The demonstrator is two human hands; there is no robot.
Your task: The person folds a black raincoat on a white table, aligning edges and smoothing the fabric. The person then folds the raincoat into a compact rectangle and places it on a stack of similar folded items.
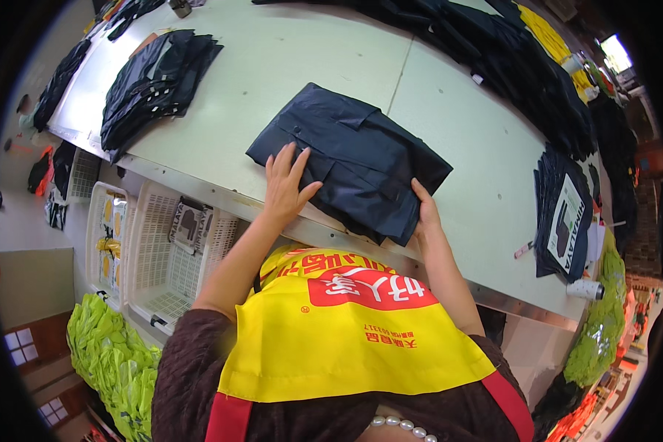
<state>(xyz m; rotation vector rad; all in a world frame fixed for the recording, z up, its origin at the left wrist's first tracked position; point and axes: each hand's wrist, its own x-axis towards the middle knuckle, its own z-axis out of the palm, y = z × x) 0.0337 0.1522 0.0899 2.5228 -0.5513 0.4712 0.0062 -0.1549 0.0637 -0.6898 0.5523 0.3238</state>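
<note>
A folded navy garment of smooth, slightly shiny cloth lies at a slant on the pale work table, close to its front edge. Its upper face shows a flap and a small round button. My left hand rests on the garment's near left part, fingers stretched and apart, palm down. At its right end my right hand holds the edge, thumb on top; the other fingers are hidden beneath the cloth.
Stacked dark folded garments stand at the table's left. A long dark pile lines the far right side. At right are a stack topped by a printed bag, and a thread spool. White plastic baskets sit below the left edge.
</note>
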